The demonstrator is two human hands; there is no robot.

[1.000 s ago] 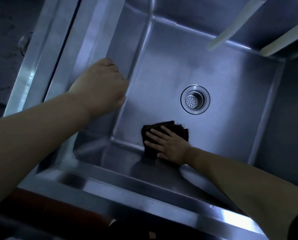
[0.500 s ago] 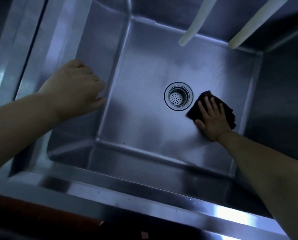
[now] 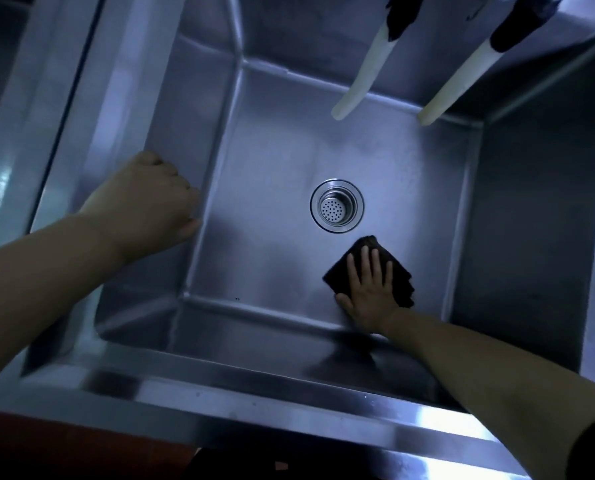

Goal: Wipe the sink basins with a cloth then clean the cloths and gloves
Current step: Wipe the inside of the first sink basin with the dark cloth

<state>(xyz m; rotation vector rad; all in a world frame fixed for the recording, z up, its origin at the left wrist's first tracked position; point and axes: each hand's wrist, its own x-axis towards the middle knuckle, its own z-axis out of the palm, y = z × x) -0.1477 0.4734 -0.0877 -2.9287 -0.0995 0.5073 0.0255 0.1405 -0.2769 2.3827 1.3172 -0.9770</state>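
A deep stainless steel sink basin (image 3: pixel 275 157) fills the view, with a round drain strainer (image 3: pixel 336 206) in the middle of its floor. My right hand (image 3: pixel 370 292) lies flat, fingers spread, pressing a dark folded cloth (image 3: pixel 396 271) onto the basin floor just below and right of the drain, near the front wall. My left hand (image 3: pixel 147 202) rests curled over the basin's left rim, fingers hooked onto the inside wall, holding nothing else.
Two pale hoses (image 3: pixel 362 84) (image 3: pixel 458 84) hang from above into the basin's far right part. A second steel surface (image 3: pixel 47 98) runs along the left. The front rim (image 3: pixel 254 393) is wide and shiny.
My right hand slid the cloth from the front left of the floor across to the right of the drain, then back toward the front wall. The left hand stayed on the rim.
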